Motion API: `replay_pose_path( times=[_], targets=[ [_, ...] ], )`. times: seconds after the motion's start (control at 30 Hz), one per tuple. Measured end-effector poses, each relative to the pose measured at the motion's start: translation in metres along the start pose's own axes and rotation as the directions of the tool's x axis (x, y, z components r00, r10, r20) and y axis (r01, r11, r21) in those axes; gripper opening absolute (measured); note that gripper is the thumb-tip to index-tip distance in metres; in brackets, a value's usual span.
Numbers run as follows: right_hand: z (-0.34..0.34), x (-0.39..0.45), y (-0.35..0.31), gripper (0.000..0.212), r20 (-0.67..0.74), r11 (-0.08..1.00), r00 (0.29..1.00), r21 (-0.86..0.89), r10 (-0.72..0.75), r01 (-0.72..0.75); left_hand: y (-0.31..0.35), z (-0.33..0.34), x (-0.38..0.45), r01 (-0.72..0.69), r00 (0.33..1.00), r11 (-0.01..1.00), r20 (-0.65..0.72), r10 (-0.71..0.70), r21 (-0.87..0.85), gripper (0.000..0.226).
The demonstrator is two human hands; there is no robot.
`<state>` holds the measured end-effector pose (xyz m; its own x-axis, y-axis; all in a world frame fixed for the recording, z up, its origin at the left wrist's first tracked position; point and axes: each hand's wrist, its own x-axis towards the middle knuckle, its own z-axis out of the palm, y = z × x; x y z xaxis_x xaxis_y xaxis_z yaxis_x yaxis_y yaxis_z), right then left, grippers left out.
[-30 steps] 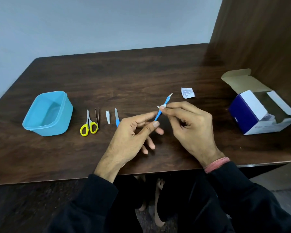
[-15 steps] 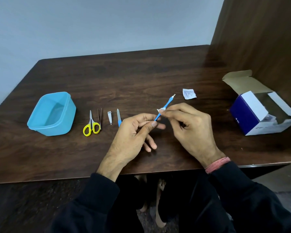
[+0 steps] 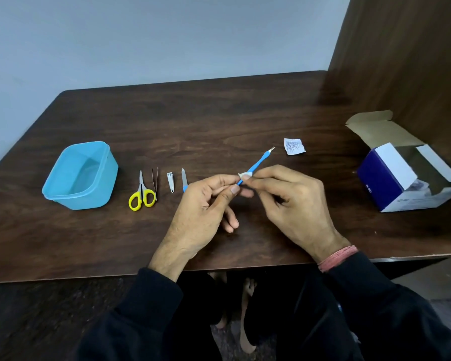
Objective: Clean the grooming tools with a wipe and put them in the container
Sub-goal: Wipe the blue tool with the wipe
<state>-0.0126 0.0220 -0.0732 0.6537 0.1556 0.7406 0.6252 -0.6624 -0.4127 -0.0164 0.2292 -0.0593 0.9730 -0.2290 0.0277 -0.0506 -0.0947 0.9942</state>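
Note:
My left hand (image 3: 206,204) pinches the lower end of a thin blue cuticle tool (image 3: 257,165) that points up and to the right, metal tip in the air. My right hand (image 3: 289,204) pinches a small white wipe (image 3: 244,175) folded around the tool's shaft. Left of my hands, on the table, lie yellow-handled scissors (image 3: 142,192), tweezers (image 3: 155,179), a small nail clipper (image 3: 170,181) and a blue-handled nail file (image 3: 184,179), its handle partly hidden by my left hand. An open, empty light-blue container (image 3: 63,190) stands at the far left.
A torn white wipe sachet (image 3: 294,146) lies behind my right hand. An open blue-and-white cardboard box (image 3: 391,183) stands at the right, by a wooden side panel (image 3: 401,61). The dark wooden table (image 3: 219,121) ends just under my wrists.
The wipe has slid a little along the blue tool's shaft toward my left hand. The hands and tool stay in nearly the same place.

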Motion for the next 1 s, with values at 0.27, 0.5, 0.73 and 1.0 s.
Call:
replay_pose_path(
  times=[0.27, 0.5, 0.73, 1.0],
  targets=[
    [-0.0005, 0.0, -0.0012, 0.03, 0.007, 1.0, 1.0, -0.021, 0.001, 0.0, 0.0007, -0.0005, -0.0003, -0.002, 1.0, 1.0, 0.001, 0.002, 0.021, 0.022],
    [-0.0014, -0.0004, -0.0006, 0.032, -0.013, 1.0, 1.0, 0.001, 0.015, -0.015, 0.0008, -0.0012, -0.0006, 0.002, 1.0, 1.0, 0.006, -0.003, 0.023, 0.022],
    [-0.003, 0.0011, -0.0003, 0.026, -0.094, 0.997, 0.993, -0.002, 0.072, -0.072, 0.0, -0.0018, -0.0008, 0.004, 1.0, 1.0, 0.002, -0.004, 0.022, 0.021],
    [-0.0017, 0.0024, 0.0004, 0.028, -0.124, 0.991, 0.983, 0.014, 0.135, -0.135, -0.0003, -0.0014, -0.0003, 0.006, 1.0, 1.0, 0.001, -0.006, 0.022, 0.021]
  ],
)
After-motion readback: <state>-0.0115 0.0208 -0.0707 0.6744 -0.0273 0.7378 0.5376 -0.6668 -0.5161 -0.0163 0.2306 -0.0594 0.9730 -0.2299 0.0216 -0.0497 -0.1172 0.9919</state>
